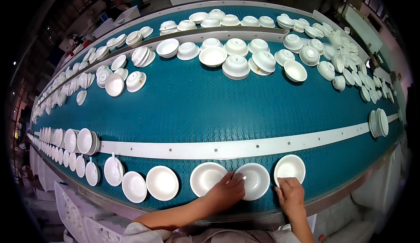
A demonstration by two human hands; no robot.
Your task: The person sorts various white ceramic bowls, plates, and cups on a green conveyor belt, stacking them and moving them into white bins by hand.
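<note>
My left hand has its fingers pinched over the left rim of a white bowl. It reaches across the front right of another white bowl and hides part of it. With thumb and fingers, my right hand grips the near rim of a third white bowl. That one leans a little, its inside facing me. All three sit along the front lane of a teal conveyor belt. Farther left stand two more upturned white bowls.
A white divider rail separates the front lane from the wide belt. Bowls with spoons line the left. Stacked dishes and a plate stack stand at the rail. Many bowls lie beyond; crates sit below.
</note>
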